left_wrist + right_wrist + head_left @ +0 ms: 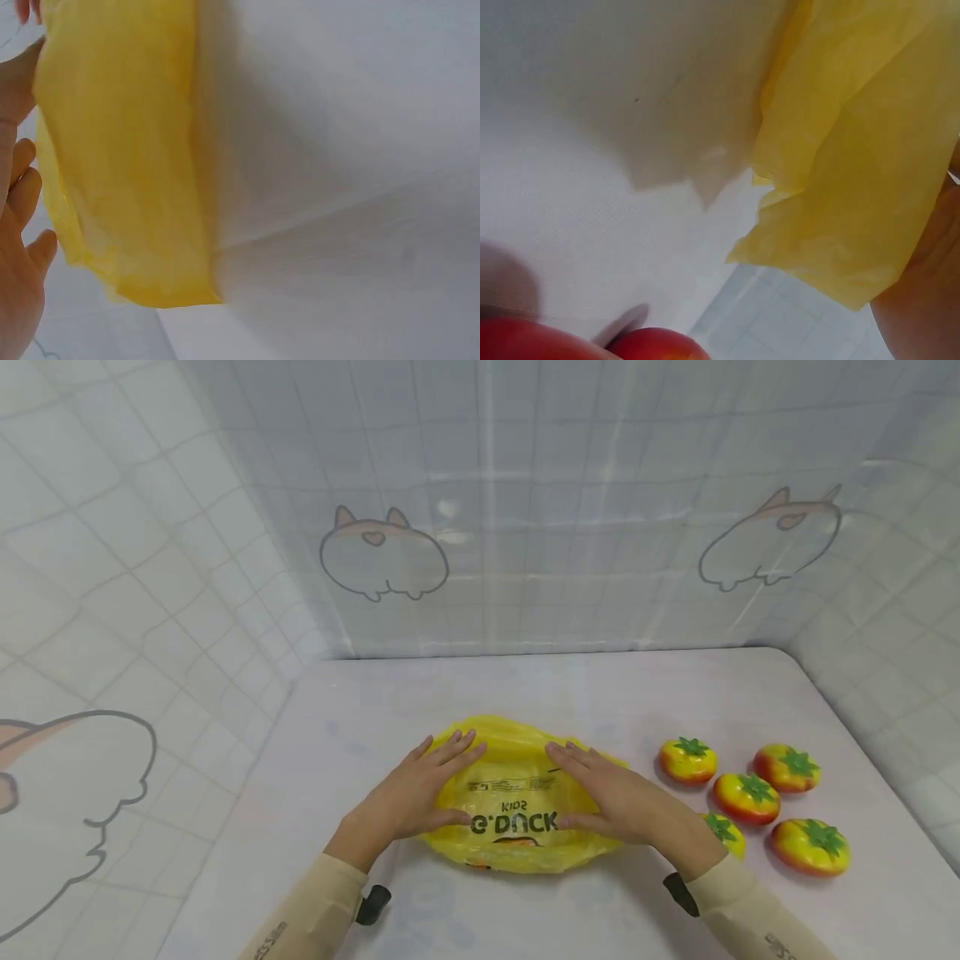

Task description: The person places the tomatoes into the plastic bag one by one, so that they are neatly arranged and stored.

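A yellow plastic bag (517, 777) with dark printing lies on the table, its mouth spread wide. My left hand (420, 785) is at the bag's left side, fingers extended and thumb apart, overlapping the rim in the head view. Mirroring it on the right side, my right hand (615, 789) has its fingers stretched toward the middle of the bag. In the left wrist view the bag's outer wall (127, 150) stands up beside the left hand's fingers. A loose corner of the bag (855, 202) hangs beside the right hand in the right wrist view.
Several red-and-yellow toy fruits with green leafy tops, such as one toy fruit (746, 799), sit on the white table (322, 777) to the right. One is partly hidden behind the right forearm. Tiled-pattern walls (525, 527) with animal drawings enclose the back and sides.
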{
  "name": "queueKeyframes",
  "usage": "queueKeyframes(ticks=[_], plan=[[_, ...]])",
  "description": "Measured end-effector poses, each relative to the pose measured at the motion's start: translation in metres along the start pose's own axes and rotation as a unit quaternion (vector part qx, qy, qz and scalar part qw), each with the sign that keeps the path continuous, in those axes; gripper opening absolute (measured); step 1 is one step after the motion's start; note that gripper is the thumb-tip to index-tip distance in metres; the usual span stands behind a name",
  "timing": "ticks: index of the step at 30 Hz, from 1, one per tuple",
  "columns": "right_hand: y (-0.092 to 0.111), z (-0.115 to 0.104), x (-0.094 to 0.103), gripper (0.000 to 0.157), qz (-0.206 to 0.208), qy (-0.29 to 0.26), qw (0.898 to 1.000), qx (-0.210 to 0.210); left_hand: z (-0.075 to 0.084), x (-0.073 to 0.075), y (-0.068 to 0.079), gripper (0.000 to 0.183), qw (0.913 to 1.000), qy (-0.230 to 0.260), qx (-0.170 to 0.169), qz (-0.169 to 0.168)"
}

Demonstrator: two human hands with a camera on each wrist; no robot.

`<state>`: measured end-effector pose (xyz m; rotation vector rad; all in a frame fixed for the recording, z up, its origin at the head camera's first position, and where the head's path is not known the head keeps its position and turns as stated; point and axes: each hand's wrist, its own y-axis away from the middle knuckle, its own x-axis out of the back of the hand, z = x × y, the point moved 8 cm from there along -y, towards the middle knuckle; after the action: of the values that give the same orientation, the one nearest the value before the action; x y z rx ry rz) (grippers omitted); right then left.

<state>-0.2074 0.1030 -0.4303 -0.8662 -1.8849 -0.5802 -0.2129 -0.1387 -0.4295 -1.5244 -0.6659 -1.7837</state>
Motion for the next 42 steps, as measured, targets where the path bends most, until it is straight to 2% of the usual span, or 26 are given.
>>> queueKeyframes(ticks=[6,13,18,24,30,34,42], plan=[[0.0,0.004,-0.007,0.098,-0.016,-0.003,1.0,0.001,-0.003,-0.009,0.001,0.104,0.9997,-0.011,0.018,-0.013],[0.001,0.003,-0.009,0.102,0.004,0.026,0.999,0.045,-0.004,-0.019,0.001,0.112,0.9989,-0.008,0.029,-0.035],[0.002,0.005,-0.013,0.105,0.01,0.047,0.998,0.045,-0.005,-0.024,0.003,0.115,0.9982,-0.016,0.038,-0.044],[0.005,0.008,-0.016,0.109,0.003,0.063,0.998,0.028,-0.008,-0.029,0.005,0.123,0.9965,-0.034,0.058,-0.049],[0.009,0.014,-0.019,0.115,-0.015,0.065,0.998,-0.009,-0.011,-0.031,0.006,0.129,0.9953,-0.034,0.073,-0.053],[0.012,0.019,-0.02,0.119,-0.023,0.054,0.998,-0.029,-0.013,-0.031,0.007,0.132,0.9952,-0.038,0.078,-0.046],[0.014,0.025,-0.022,0.126,-0.028,0.058,0.997,-0.043,-0.014,-0.031,0.007,0.138,0.9954,-0.037,0.083,-0.03]])
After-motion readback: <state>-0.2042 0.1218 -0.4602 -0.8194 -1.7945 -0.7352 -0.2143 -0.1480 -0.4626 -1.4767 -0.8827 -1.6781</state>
